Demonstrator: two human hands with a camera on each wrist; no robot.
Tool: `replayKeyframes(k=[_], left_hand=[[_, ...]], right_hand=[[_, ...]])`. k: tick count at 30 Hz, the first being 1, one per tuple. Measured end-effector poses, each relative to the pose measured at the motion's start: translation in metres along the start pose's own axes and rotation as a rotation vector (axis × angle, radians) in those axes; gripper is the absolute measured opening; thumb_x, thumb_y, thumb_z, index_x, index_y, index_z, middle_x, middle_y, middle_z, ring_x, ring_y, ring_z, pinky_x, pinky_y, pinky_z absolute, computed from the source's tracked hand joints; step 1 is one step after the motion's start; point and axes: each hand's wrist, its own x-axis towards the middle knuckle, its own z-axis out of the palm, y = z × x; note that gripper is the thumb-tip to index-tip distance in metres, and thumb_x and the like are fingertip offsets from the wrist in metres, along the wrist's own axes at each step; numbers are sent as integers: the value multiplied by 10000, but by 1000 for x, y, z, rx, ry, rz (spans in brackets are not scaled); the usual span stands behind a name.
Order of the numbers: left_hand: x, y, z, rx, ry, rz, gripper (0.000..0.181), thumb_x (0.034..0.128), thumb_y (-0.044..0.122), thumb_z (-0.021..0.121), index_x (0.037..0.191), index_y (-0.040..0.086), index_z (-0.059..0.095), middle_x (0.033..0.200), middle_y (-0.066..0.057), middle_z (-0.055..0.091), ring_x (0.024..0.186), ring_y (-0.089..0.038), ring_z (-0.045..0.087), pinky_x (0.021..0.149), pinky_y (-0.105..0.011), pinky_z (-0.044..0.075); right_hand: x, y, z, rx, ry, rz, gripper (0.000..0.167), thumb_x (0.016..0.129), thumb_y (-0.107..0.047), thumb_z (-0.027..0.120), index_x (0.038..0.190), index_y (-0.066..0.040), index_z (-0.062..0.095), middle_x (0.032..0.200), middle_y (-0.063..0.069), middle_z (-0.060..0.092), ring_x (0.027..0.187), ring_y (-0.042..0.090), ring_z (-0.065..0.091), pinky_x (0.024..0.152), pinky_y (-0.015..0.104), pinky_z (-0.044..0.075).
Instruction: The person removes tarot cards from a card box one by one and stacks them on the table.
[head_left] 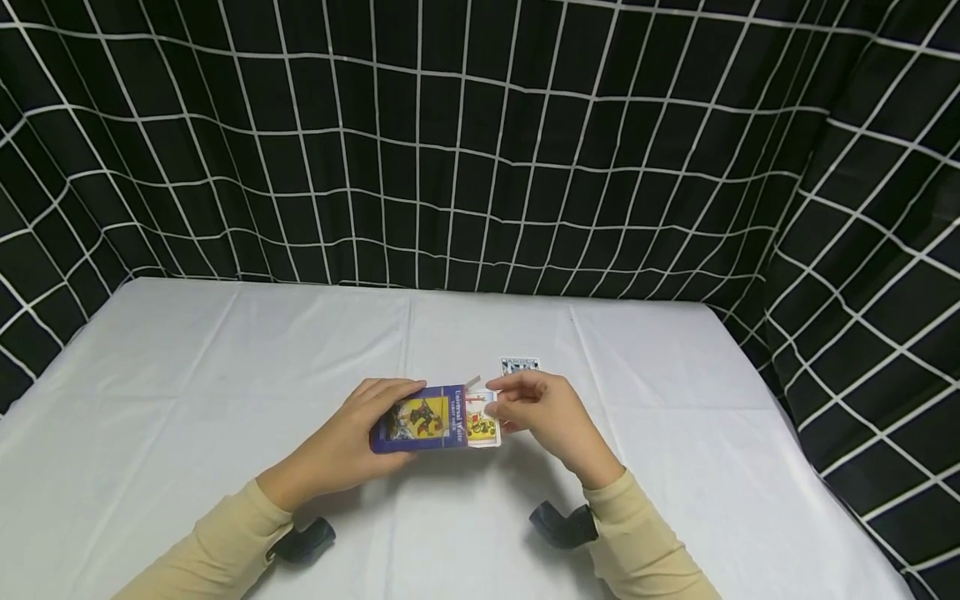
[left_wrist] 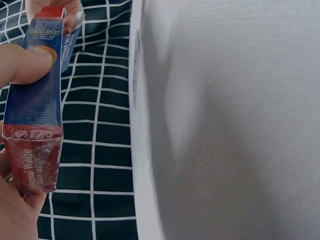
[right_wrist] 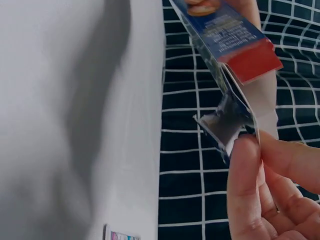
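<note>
A blue tarot card box (head_left: 420,419) lies sideways above the table, gripped by my left hand (head_left: 337,442) with the thumb along its lower edge. Illustrated cards (head_left: 480,421) stick out of its right end. My right hand (head_left: 551,417) pinches at those cards with thumb and fingers. In the left wrist view the box (left_wrist: 37,95) shows a red end under clear wrap, the left thumb (left_wrist: 30,64) pressing its side. The right wrist view has the right fingers (right_wrist: 245,170) at the box's opened end, beside a raised flap (right_wrist: 225,120).
Behind the right hand a patterned card (head_left: 520,364) lies on the white-covered table (head_left: 225,358). Black cloth with a white grid (head_left: 450,150) stands at the back and sides. A dark band (head_left: 303,542) is at the left wrist, another (head_left: 562,525) at the right.
</note>
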Motion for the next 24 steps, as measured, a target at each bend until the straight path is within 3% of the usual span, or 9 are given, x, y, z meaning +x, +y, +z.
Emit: replayKeyframes(k=[11,19,24], left_hand=[[0,-3,2,-15,8,-5,789,735,118,848,1438,64,494,1398,-111,573,1278,-289,499,1076,-529,435],[0,-4,1,-11,5,-14,769,749,114,841,1437,76,499,1391,-89,577,1272,-277,500,1072,-522,438],[0,-3,0,-13,13,-8,776,740,111,848,1434,85,501,1388,-82,581,1265,-269,501,1070,-509,438]], right_hand=[[0,-2,-12,-24,0,5,312,828,-16,737,1123,73,685,896,111,720,744,101,665,705,317,611],[1,-2,-18,-39,-1,-5,295,848,-21,720,1124,75,687,1009,174,737,764,103,666,706,307,610],[0,-2,-23,-38,8,-13,295,852,-28,721,1130,67,692,953,132,744,765,95,671,693,303,610]])
